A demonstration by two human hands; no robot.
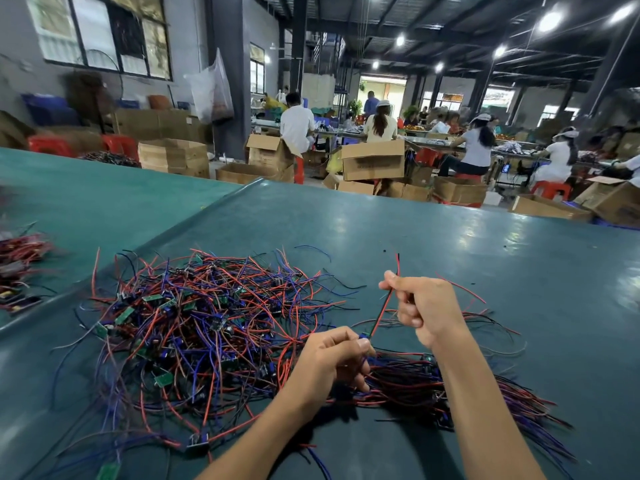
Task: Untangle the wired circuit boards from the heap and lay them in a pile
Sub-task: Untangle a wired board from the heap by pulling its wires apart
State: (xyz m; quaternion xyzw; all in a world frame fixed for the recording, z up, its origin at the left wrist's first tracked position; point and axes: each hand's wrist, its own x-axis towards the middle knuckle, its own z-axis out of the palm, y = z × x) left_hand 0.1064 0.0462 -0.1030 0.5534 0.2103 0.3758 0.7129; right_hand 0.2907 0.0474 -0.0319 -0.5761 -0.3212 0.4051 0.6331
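1. A tangled heap (207, 323) of red, blue and black wires with small green boards is spread over the left part of the green table (450, 237).
2. A wired circuit board (363, 336) is pinched between the thumb and fingers of the left hand (332, 358), at the heap's right edge.
3. Its red-and-black wire pair (385, 306) is stretched up and to the right and is pinched near its free end by the curled fingers of the right hand (427, 308). The wire tips stick up past the thumb.
4. A pile (415, 384) of boards, with wires lying roughly side by side, rests on the table just right of the heap. It is below both hands and partly hidden by the right forearm.
5. A second bunch of wires (17, 258) is seen, blurred, on the adjoining table (86, 188) at the left edge.
6. Cardboard boxes (372, 161) and seated workers (298, 126) are seen beyond the table.
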